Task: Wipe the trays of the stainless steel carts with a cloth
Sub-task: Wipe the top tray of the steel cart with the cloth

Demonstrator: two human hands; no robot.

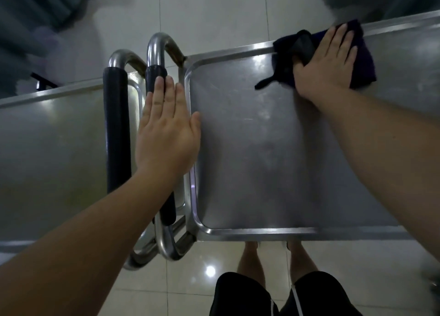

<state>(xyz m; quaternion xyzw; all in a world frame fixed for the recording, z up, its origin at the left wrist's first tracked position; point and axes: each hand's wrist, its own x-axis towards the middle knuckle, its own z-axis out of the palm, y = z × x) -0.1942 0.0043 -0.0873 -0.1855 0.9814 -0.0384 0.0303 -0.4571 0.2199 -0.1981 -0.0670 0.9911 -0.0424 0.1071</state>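
My right hand [326, 60] lies flat on the dark purple cloth [359, 60], at the far edge of the shiny steel cart tray [250, 149]. My left hand [166, 129], fingers straight, steadies the black padded handle [154, 77]. I should press down evenly and wipe in long rows.

Both forearms bare, no sleeves, watch or rings on left hand [166, 129] or right hand [326, 63]. Below the hands: black shorts [242, 296] with thin white side stripe, bare legs.
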